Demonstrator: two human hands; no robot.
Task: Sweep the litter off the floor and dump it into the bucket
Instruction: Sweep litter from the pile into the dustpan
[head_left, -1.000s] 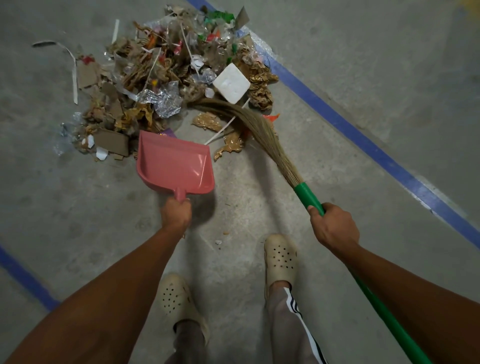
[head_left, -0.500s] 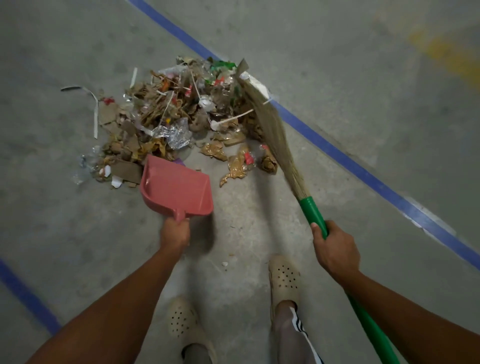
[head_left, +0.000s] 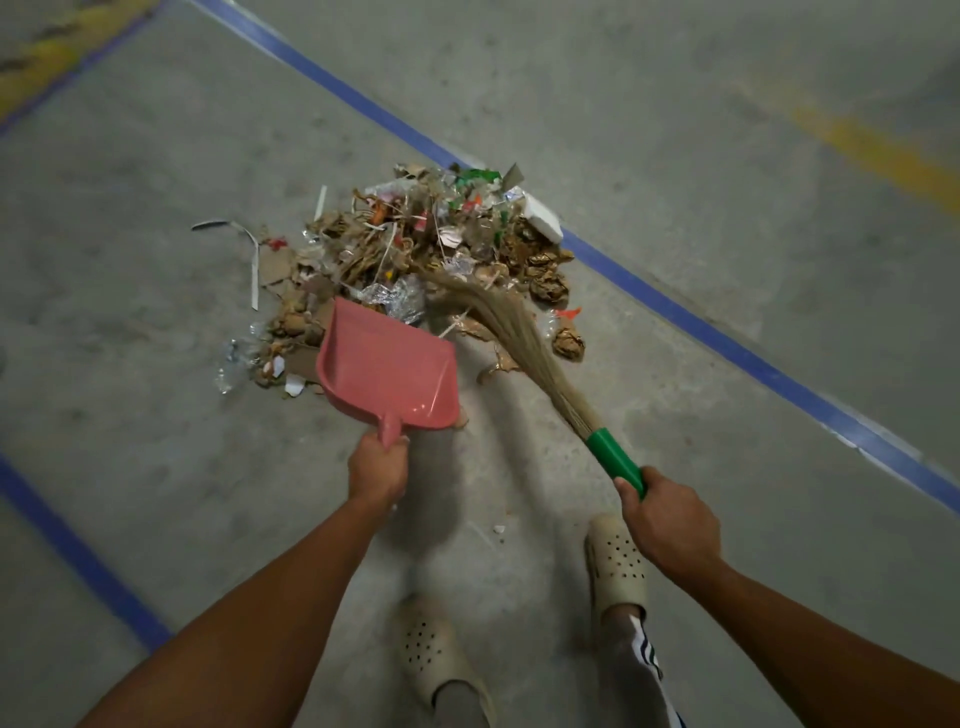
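We find the litter heap on the floor, ahead of the person's feet; the dustpan sits at its near edge, mouth toward the heap, handle toward the person; the left hand grips that handle from behind; right of the dustpan the broom slants, bristle tips in the heap's near side, handle running back and right into the right hand; a floor line passes behind and right of the heap; a foam block lies at the heap's far right edge, over that line; a loose strip lies left of the heap; the left shoe stands between the forearms, the right shoe just beneath the right hand.
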